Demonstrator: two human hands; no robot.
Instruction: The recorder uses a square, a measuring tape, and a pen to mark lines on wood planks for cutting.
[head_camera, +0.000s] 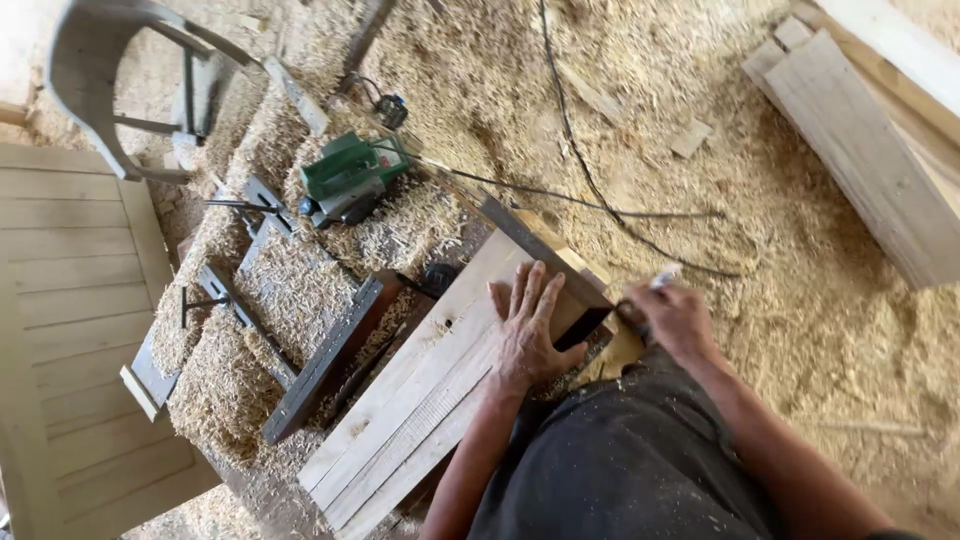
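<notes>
Pressing: my left hand (527, 330) lies flat on the pale plank (425, 390), fingers spread and loose, gripping nothing.
Left fingertips: they point away from me, toward a dark try square (560, 270) whose blade runs just past them on the plank's far end.
Gripping: my right hand (675, 318) is clenched around a pencil (662, 279); its light tip sticks up past the knuckles.
Right fingers: curled tight, close beside the square's dark stock (585, 325) at the plank's edge; I cannot tell whether they touch it.
Plank: under my left palm, made of several boards side by side, running from my lap away and to the right of the fingers.
Lap: dark apron (630, 460) dusted with sawdust, nearest to me, below both wrists.
Left of the left fingers: a dark wooden bar (325, 365) lying beside the plank, half buried in shavings (300, 290).
Farther left: metal clamps (215, 300) sticking out of the shavings.
Beyond the fingers: a green electric planer (350, 178) on the shavings, well apart from both hands, its black cord (590, 190) trailing across the floor.
Far right: a stack of grey boards (870, 150).
Far left: a slatted wooden panel (70, 300) and a curved chair back (110, 70).
</notes>
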